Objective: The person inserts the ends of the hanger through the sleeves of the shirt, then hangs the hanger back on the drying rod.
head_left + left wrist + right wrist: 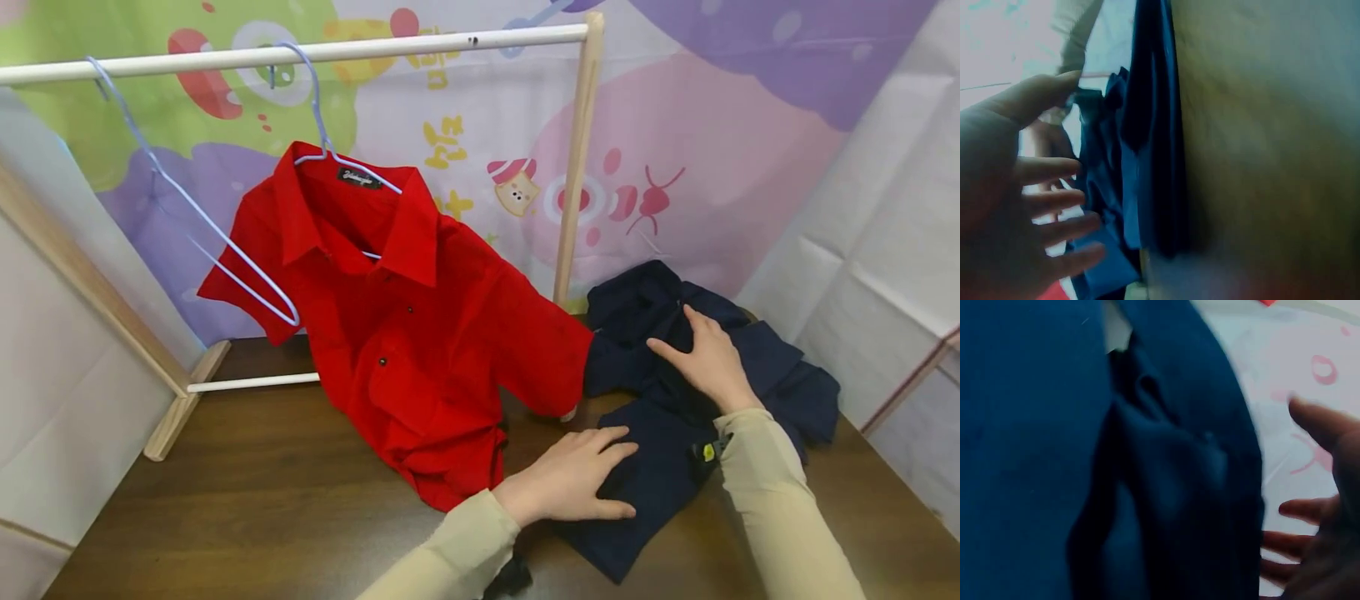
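Head view puts the navy garment (pixel 663 417) at about four o'clock from the frame's centre, crumpled and spread over the brown table (pixel 285 467), with the red shirt (pixel 405 333) hanging between its nine and ten o'clock. The left hand (pixel 570 475) is at the garment's eight o'clock, fingers straight and well spread, gripping nothing. The right hand (pixel 708 358) is over the folds near the middle, thumb and forefinger wide; the right wrist view shows that thumb clear of the cloth and no pinch, though whether the other fingertips touch fabric I cannot tell.

By its look the cloth should be light, soft and limp, creasing readily and lending no stiffness of its own. It seems neither fragile nor slippery, but lifting at a single point would probably let the rest collapse. The bunched part (pixel 637 287) toward eleven o'clock looks thickest and may give the firmer hold; whether it is a collar, the folds hide. A second pinch on the flat lower panel (pixel 652 483) toward seven o'clock should help spread the weight. The nearby red sleeve (pixel 551 362) could get caught up too.
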`<act>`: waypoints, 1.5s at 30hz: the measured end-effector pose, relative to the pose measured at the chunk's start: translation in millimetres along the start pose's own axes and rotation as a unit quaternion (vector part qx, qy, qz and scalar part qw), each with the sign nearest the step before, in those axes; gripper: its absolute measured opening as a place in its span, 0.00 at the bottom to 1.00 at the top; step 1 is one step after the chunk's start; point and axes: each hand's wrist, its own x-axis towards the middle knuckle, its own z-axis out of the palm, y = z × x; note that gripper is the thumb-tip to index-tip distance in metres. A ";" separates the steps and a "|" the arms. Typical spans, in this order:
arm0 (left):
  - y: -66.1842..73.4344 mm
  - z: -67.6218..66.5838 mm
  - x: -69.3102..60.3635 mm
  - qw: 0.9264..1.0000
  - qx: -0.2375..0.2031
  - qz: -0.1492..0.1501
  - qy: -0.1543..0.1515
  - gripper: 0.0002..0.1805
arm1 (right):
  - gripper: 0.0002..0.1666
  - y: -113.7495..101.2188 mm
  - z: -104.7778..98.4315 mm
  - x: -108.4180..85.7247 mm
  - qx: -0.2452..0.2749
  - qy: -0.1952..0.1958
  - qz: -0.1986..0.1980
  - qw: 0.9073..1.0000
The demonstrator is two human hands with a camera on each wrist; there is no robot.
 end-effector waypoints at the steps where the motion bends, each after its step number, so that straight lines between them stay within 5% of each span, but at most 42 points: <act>1: 0.6 0.8 -0.1 1.000 -0.006 -0.004 -0.025 0.40 | 0.56 0.9 1.6 2.8 -0.009 -0.018 0.005 1.000; 6: 1.5 2.8 1.1 0.996 -0.016 -0.021 -0.090 0.43 | 0.64 0.2 8.2 13.8 -0.026 -0.062 0.031 0.997; 16: 5.3 9.5 1.2 0.992 -0.001 -0.019 -0.124 0.38 | 0.73 -2.1 30.0 17.1 -0.075 -0.080 0.092 0.990; 30: 7.0 7.0 -1.6 0.994 0.007 -0.010 -0.108 0.34 | 0.46 1.9 46.1 22.6 -0.114 -0.054 0.123 0.984; 45: 0.7 5.0 -0.2 0.997 0.002 0.010 -0.075 0.37 | 0.27 10.7 45.8 11.8 -0.030 -0.005 0.125 0.992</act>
